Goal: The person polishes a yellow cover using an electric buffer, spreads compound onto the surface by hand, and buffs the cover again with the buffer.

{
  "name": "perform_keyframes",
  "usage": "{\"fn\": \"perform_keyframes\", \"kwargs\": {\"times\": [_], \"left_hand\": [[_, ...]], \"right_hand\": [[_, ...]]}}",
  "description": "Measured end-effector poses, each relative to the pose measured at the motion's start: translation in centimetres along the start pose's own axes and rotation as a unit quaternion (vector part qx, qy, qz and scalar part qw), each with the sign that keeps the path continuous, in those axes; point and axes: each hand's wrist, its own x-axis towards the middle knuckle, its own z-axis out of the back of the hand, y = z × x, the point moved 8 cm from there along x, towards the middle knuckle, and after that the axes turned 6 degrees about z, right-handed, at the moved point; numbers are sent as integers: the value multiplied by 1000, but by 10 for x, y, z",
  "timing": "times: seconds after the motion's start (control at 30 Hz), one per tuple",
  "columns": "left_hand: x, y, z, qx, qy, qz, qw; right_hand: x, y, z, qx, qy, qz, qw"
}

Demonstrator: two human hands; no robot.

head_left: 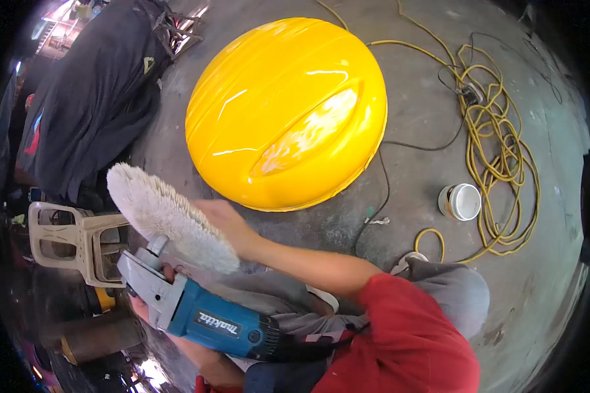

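Polisher (210, 321), teal body marked "makita", tilted across the person's lap, metal gear head toward the left of view. Left grip (143, 309) curled around that gear head, partly hidden by it. White wool pad (170, 216) mounted on the spindle, seen nearly edge-on. Right grip (221, 221) at the pad's far side; fingers hidden, cannot tell how far open or whether they press the wool. Glossy yellow shell (242, 150) rests on grey floor (419, 183) ahead, just beyond the pad, apart from it; pale reflections in its long recess. Right of shell: white-rimmed tub (447, 202), beside loosely coiled yellow cord (400, 44). Left: beige plastic chair (80, 245), dark cloth (98, 98) beyond.
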Motion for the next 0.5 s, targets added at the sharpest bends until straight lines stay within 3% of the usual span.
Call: {"fn": "perform_keyframes", "kwargs": {"times": [0.07,0.1,0.17,0.2,0.23,0.27,0.3,0.37,0.5], "left_hand": [[11,-20,-7,53,-63,-38,996],[19,-33,-23,74,-120,-40,989],[45,-65,-47,164,-176,-136,961],[63,-78,-60,200,-158,-141,957],[77,-80,-75,205,-143,-143,958],[95,-84,-89,231,-126,-151,953],[107,-80,-102,253,-152,-167,941],[113,-47,-135,270,-134,-160,940],[111,37,-146,331,-132,-74,931]], "right_hand": [[-39,3,27,-196,10,-131,972],[-49,14,35,-194,11,-136,972],[-65,26,16,-84,160,-199,963],[-72,28,8,-75,160,-200,964],[-68,53,8,-209,99,-34,972],[-72,83,5,-333,32,134,933],[-75,86,3,-324,29,134,936],[-86,81,35,-417,-128,-13,900],[-133,67,78,-359,-197,15,912]]}}
